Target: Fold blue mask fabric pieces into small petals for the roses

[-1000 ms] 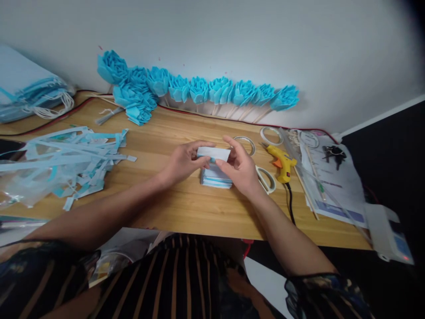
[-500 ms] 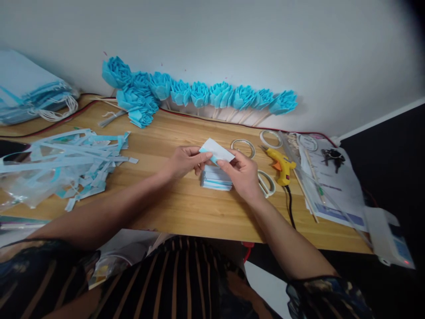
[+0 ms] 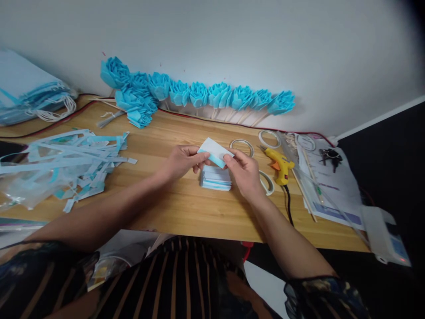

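Note:
A white sheet piece (image 3: 215,149) with a light blue strip along its near edge is held between my two hands. My left hand (image 3: 186,161) pinches its left corner, thumb on top. On the right side, my right hand (image 3: 244,170) grips the piece with its thumb over the blue strip. Just below, a small stack of similar white and blue pieces (image 3: 215,178) lies on the wooden table (image 3: 186,217), its far part hidden by the held piece and fingers.
Blue flowers on sticks (image 3: 220,94) line the wall. Cut strips (image 3: 83,153) are heaped at left, beside a bag of blue-white sheets (image 3: 36,91). At right are tape rolls (image 3: 269,138), a yellow glue gun (image 3: 281,166), keys (image 3: 331,158) and papers (image 3: 341,190).
My right thumb has shifted rightward and up along the held piece, and more of the blue strip shows. My left hand stays nearly still.

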Motion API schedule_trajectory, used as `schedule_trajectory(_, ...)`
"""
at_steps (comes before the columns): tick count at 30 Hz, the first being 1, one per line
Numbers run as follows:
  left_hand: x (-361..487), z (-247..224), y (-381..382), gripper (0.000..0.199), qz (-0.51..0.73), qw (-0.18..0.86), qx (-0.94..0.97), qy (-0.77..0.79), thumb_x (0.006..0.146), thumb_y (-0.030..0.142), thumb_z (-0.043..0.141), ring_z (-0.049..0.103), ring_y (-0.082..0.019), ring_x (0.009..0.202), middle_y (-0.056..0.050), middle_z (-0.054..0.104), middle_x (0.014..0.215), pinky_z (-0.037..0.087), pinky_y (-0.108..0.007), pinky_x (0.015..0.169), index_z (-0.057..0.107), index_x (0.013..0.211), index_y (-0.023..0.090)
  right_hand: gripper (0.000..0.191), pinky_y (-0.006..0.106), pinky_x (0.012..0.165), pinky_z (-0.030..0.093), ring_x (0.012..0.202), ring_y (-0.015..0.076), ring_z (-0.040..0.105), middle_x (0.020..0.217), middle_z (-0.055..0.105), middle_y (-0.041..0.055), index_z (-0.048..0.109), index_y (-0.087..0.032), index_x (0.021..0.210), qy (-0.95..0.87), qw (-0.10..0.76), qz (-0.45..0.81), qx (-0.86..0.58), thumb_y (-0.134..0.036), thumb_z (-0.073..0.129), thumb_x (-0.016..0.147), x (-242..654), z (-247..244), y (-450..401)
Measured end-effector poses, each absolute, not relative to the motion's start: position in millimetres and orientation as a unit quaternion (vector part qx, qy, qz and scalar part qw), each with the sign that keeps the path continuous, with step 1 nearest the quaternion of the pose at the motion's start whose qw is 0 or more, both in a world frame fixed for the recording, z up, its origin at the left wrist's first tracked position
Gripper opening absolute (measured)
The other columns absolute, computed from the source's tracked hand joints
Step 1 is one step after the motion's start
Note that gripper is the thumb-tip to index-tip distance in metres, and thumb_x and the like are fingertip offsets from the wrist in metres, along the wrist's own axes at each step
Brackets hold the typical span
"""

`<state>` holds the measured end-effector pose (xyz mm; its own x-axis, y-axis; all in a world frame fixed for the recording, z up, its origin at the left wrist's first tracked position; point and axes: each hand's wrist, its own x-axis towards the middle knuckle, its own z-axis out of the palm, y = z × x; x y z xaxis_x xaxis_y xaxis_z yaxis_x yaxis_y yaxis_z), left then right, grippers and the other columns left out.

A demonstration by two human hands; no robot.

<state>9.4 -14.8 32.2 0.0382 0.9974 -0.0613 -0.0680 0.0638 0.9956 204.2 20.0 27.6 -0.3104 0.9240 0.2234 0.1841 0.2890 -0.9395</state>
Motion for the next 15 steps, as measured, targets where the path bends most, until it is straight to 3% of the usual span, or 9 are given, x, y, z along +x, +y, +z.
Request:
schedule_trajectory(8,9,34,-16,0.024,0.496,0.537,0.490,0.474,0.078,0.035,0.075,0.052,-0.008,0.050,-0.002,0.067,0.062,0.041,-0.022,0.049,0.072,0.069,0.014,0.039,0.030,0.069,0.054,0.075,0.0149,0.062,0.100,0.074,0.0031,0.070,-0.023,0.116,-0.708,0.392,0.448,-0.381,-0.036,0.072,0.080,204,23,18)
schedule_trajectory(15,16,28,-18,0.028,0.493,0.623,0.432,0.428,0.075,0.038,0.081,0.058,-0.009,0.054,-0.002,0.066,0.065,0.048,-0.024,0.054,0.070,0.068,0.013,0.040,0.032,0.070,0.054,0.074,0.0156,0.062,0.091,0.071,0.0009,0.067,-0.024,0.117,-0.704,0.413,0.441,-0.373,-0.039,0.073,0.081,202,18,17)
